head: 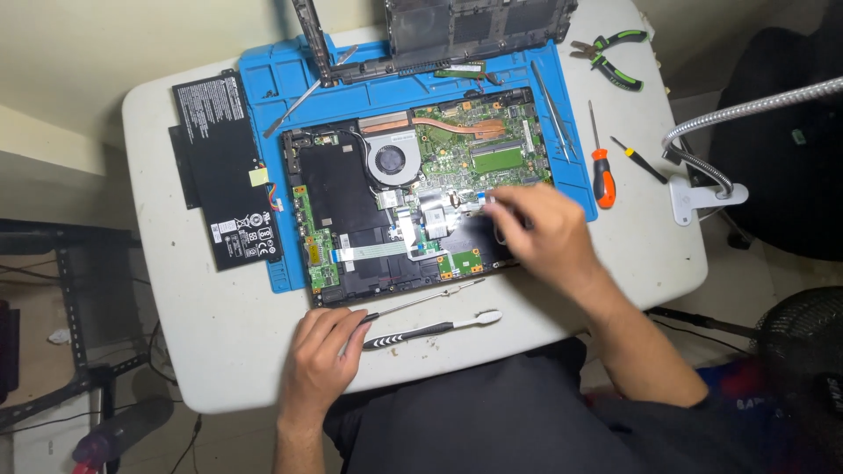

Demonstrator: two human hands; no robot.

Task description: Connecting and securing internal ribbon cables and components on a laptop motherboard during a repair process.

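Two hands busy | battery point(224, 171) far left on surface point(202, 351) | left hand point(320, 355) closed on screwdriver point(421, 300) | open laptop point(413, 202) on mat point(263, 79): fragile, hold edges | right hand point(536, 230) pinching inside, grip unclear

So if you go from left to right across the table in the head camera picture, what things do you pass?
Black battery → blue mat → opened laptop → orange-handled screwdriver → small black screwdriver → white lamp base.
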